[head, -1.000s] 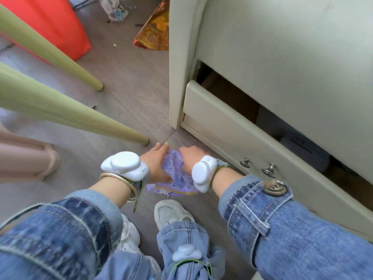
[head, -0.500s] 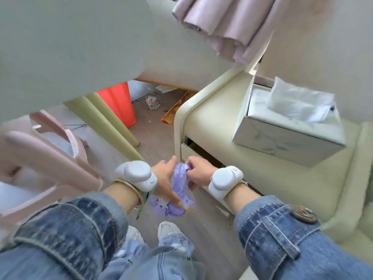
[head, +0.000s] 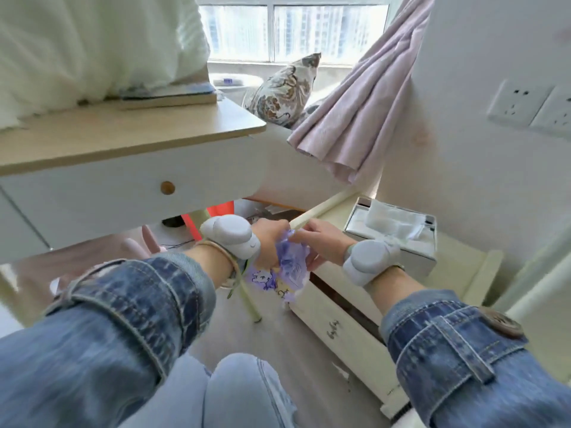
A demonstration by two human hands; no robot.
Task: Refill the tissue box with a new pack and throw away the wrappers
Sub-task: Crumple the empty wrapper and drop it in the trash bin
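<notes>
Gripping a crumpled purple wrapper [head: 292,261], left hand [head: 272,242] and right hand [head: 324,242], beside the open drawer's edge [head: 336,329].

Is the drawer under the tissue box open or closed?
Open, partly. The drawer front stands out from the cabinet, with a dark gap behind it, below the tissue box.

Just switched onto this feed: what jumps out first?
Both hands, the left hand and right hand, meet mid-frame, crumpling a purple wrapper between them. Right of them, a tissue box with white tissue poking out sits on the cream nightstand, whose drawer stands open below.
</notes>
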